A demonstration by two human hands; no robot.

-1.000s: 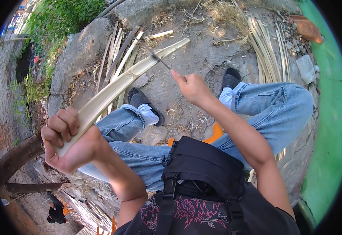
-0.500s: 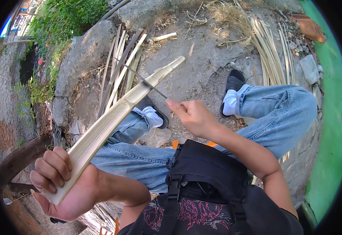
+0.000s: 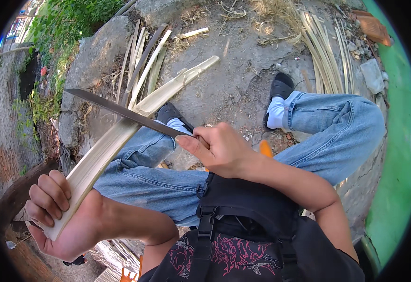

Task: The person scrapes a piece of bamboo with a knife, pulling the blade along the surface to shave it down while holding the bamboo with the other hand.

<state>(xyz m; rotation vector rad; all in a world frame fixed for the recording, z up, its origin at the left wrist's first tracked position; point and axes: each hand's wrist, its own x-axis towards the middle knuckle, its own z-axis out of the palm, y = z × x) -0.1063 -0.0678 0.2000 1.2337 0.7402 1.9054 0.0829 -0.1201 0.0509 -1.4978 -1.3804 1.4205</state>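
My left hand point(image 3: 81, 231) is wrapped round the near end of a long pale bamboo slat point(image 3: 103, 148). The slat slants up and away to the right, over my leg, and a node shows partway along it. My right hand point(image 3: 226, 151) grips a knife point(image 3: 116, 109) by its handle, which the fingers mostly hide. The long dark blade lies across the middle of the slat, its tip pointing to the far left. A raised sliver stands near the slat's far end.
Several bamboo strips point(image 3: 151, 66) lie beyond my left foot, and another bundle point(image 3: 319, 56) lies at the far right. Curly shavings point(image 3: 276, 21) sit at the back. A green wall point(image 3: 396, 141) runs along the right. Rough stones point(image 3: 99, 51) edge the left.
The knife has come back along the slat toward my left hand, and its blade now shows broadside. My right hand has moved nearer and a little left. The slat has shifted slightly left.
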